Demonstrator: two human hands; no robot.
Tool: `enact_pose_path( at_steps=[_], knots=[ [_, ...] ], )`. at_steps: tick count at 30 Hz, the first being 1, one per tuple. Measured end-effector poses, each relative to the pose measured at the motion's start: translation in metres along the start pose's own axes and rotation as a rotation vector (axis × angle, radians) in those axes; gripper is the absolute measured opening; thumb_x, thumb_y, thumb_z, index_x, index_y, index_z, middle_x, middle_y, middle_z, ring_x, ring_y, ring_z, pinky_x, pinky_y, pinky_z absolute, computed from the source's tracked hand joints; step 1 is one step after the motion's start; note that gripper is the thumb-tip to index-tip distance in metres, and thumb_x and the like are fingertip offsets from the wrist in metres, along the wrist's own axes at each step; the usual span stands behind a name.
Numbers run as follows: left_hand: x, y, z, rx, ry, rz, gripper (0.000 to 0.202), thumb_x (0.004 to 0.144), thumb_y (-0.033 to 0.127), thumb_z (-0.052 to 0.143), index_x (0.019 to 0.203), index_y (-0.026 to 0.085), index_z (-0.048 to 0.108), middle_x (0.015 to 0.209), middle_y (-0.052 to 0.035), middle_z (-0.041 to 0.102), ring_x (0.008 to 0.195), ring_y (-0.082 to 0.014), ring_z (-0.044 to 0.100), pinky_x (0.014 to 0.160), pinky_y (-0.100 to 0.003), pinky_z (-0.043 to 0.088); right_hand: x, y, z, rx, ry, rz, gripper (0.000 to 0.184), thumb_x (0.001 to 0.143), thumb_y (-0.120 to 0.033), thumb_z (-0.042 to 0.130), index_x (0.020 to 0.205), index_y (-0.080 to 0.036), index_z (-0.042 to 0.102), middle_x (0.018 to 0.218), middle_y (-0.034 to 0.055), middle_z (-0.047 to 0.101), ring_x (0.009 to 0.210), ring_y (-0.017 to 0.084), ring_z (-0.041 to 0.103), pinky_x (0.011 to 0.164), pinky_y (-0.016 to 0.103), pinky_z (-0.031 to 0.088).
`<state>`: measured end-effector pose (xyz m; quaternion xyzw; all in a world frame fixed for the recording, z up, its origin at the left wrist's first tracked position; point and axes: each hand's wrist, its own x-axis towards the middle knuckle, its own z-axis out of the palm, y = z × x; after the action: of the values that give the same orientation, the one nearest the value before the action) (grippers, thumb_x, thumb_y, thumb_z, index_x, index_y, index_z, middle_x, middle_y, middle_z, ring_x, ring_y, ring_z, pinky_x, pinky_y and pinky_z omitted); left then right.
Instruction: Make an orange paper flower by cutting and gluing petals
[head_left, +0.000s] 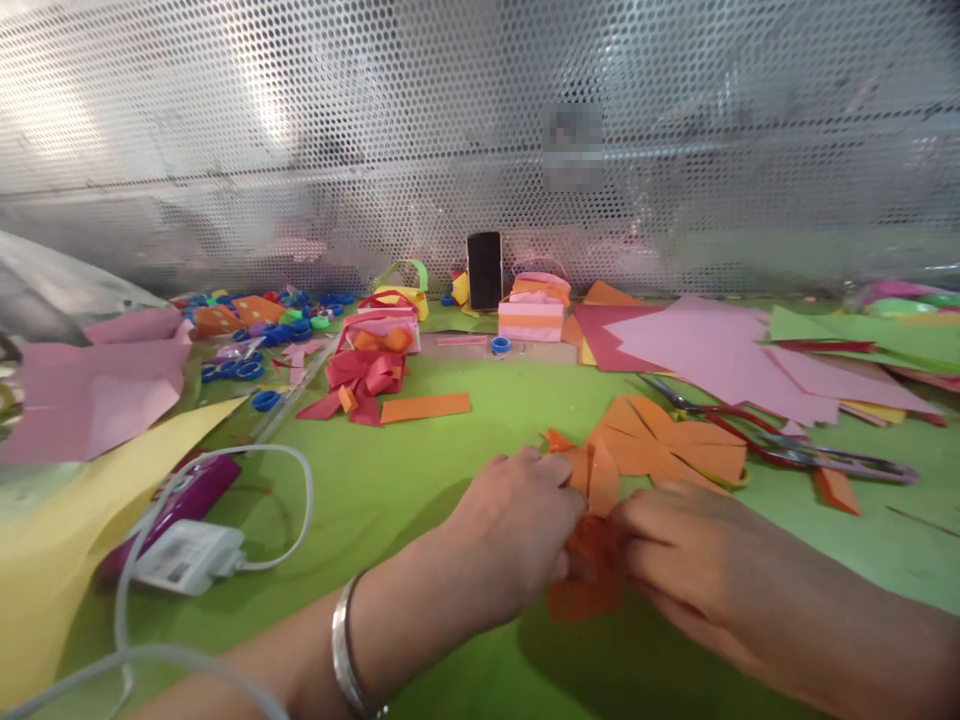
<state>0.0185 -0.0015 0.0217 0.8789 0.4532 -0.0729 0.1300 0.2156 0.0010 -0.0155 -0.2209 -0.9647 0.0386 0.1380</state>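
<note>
My left hand [510, 525], with a silver bangle on its wrist, has its fingers closed on an orange paper piece [589, 590]. From the other side, my right hand [690, 550] pinches the same piece, its fingers curled. Loops and cut strips show between the two hands, but the fingertips themselves are mostly hidden. Just beyond them lies an orange paper flower [660, 440] with wide petals. Red-handled scissors [765, 435] rest to the right of the flower, beside a small orange scrap [836, 490].
Pink paper sheets [697, 350] are piled at the back right. Small paper bags [532, 318] and a phone [484, 270] stand before a perforated metal panel [420, 130]. A red paper bow [367, 375], an orange strip [425, 407] and a white charger [187, 555] with cable lie left.
</note>
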Motion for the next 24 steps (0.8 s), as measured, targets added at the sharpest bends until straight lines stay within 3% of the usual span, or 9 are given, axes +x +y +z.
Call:
enact_pose_path(
  at_steps=[3,10,13,17,19,21,24],
  knots=[
    [0.001,0.0,0.001,0.037,-0.003,-0.012,0.038,0.082,0.05,0.068,0.102,0.018,0.071,0.102,-0.0077,0.065,0.091,-0.0249,0.06,0.073,-0.032,0.047,0.001,0.0,-0.001,0.051,-0.02,0.051,0.023,0.089,-0.008,0.043,0.073,-0.019,0.054,0.073,0.0029,0.056,0.064,0.017,0.051,0.055,0.03,0.037],
    [0.001,0.0,0.003,0.02,-0.005,-0.015,0.043,0.08,0.052,0.068,0.105,0.018,0.072,0.102,-0.0087,0.065,0.091,-0.0265,0.061,0.073,-0.034,0.048,0.006,0.009,0.004,0.011,0.116,0.088,0.021,0.096,-0.012,0.04,0.086,-0.017,0.058,0.081,0.0055,0.055,0.069,0.019,0.053,0.061,0.032,0.042],
    [0.001,0.001,0.003,0.019,-0.01,-0.02,0.044,0.081,0.053,0.067,0.106,0.017,0.072,0.103,-0.0092,0.065,0.091,-0.0268,0.06,0.074,-0.035,0.048,0.007,0.008,0.0,0.007,0.141,0.082,0.023,0.096,-0.012,0.04,0.083,-0.017,0.058,0.079,0.0055,0.057,0.069,0.019,0.054,0.06,0.032,0.042],
    [0.001,0.001,0.004,0.022,0.012,-0.008,0.041,0.08,0.051,0.069,0.101,0.016,0.072,0.102,-0.0103,0.066,0.091,-0.0277,0.061,0.071,-0.035,0.048,0.008,0.006,-0.013,0.136,0.039,0.013,0.031,0.096,-0.021,0.05,0.065,-0.021,0.054,0.064,-0.0019,0.055,0.056,0.012,0.054,0.049,0.024,0.037],
    [0.0,0.001,0.005,0.012,0.034,-0.008,0.039,0.079,0.048,0.071,0.1,0.016,0.072,0.102,-0.0103,0.067,0.09,-0.0268,0.062,0.071,-0.034,0.048,0.009,0.01,-0.016,0.099,0.146,0.125,0.036,0.096,-0.031,0.052,0.061,-0.022,0.053,0.058,-0.0032,0.054,0.051,0.011,0.053,0.046,0.023,0.036],
    [-0.002,0.001,0.005,0.003,0.049,-0.015,0.039,0.079,0.047,0.072,0.101,0.015,0.071,0.102,-0.0101,0.067,0.091,-0.0261,0.062,0.074,-0.033,0.048,0.01,0.021,-0.014,0.033,0.307,0.336,0.03,0.092,-0.035,0.052,0.066,-0.023,0.059,0.066,-0.0003,0.062,0.055,0.013,0.058,0.049,0.025,0.041],
    [-0.003,0.0,0.006,-0.034,0.077,-0.042,0.041,0.077,0.047,0.073,0.103,0.015,0.069,0.102,-0.01,0.066,0.091,-0.0269,0.061,0.075,-0.035,0.048,0.013,0.042,-0.005,0.05,0.359,0.541,0.014,0.083,-0.031,0.053,0.082,-0.023,0.065,0.081,0.0037,0.072,0.061,0.018,0.067,0.052,0.028,0.049]
  ],
)
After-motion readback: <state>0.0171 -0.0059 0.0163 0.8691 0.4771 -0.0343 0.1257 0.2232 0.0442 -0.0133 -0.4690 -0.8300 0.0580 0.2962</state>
